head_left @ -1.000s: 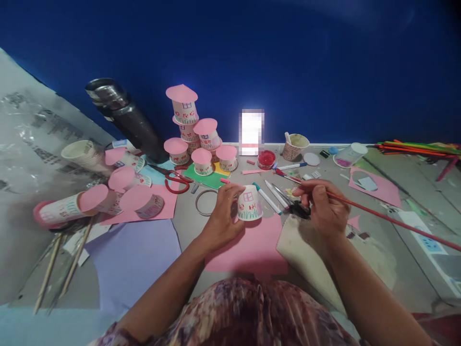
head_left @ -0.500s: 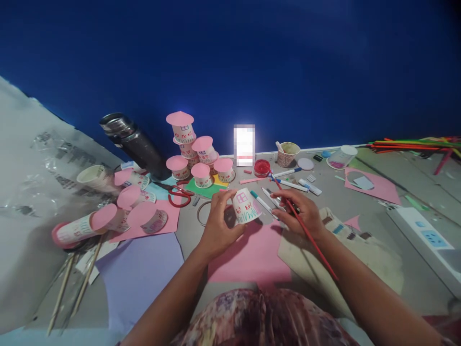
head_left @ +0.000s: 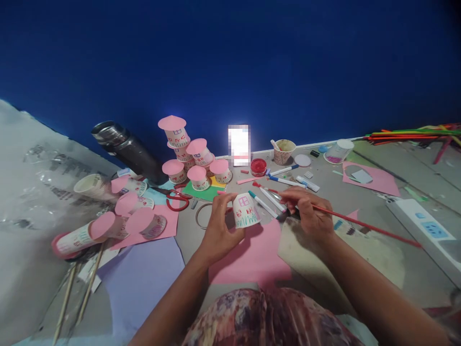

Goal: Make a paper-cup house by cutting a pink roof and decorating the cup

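Note:
My left hand [head_left: 222, 226] is closed around the side of an upside-down white paper cup [head_left: 247, 211], painted with a purple window, red flowers and green grass. Between the fingers of my right hand [head_left: 309, 211] is a long red paintbrush [head_left: 367, 226]; its red-tipped bristles point left toward the cup, a little apart from it. An open jar of red paint [head_left: 258, 167] stands behind the hands. Below the cup lies a sheet of pink paper [head_left: 248, 259]. Several markers, one with a green cap [head_left: 264, 205], lie between the hands.
Decorated cups with pink paper roofs [head_left: 172, 123] are stacked at the back left, others lying nearer. A black flask [head_left: 126, 149], red-handled scissors [head_left: 177, 202], a patterned cup [head_left: 284, 153], a stained cloth [head_left: 342, 259] and a power strip [head_left: 425, 223] surround the work area.
My right hand has swung the paintbrush from a steep slant to nearly level, its bristles moving from beside the paint jar toward the cup. The left hand still holds the cup, now slightly more upright.

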Demonstrator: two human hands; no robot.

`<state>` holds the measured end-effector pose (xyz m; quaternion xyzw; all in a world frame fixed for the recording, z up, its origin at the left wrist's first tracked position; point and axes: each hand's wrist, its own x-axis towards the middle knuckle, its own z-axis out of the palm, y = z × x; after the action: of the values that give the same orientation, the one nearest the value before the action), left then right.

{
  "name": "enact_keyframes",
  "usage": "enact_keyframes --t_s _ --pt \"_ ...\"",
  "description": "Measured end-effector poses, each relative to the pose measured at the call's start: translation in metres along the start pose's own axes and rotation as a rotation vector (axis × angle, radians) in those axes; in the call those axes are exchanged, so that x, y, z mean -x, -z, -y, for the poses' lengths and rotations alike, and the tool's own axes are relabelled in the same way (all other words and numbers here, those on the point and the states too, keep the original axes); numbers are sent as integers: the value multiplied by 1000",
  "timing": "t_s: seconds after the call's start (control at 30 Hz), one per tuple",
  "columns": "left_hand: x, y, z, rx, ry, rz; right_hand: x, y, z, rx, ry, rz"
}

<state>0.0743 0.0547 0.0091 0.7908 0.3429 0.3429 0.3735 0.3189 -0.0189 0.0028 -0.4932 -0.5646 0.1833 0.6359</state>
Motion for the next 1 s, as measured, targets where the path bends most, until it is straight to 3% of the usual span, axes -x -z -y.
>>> enact_keyframes --t_s 0.23,0.57,0.77,1.0 --pt "2 -2 18 210 54 10 6 6 3 -196 -276 82" --pt "5 4 19 263 89 -9 -3 8 21 -198 -162 83" --pt "6 3 15 238 87 3 -1 0 20 -282 -323 -99" --pt "6 2 12 192 58 22 5 -5 15 -273 -361 -105"
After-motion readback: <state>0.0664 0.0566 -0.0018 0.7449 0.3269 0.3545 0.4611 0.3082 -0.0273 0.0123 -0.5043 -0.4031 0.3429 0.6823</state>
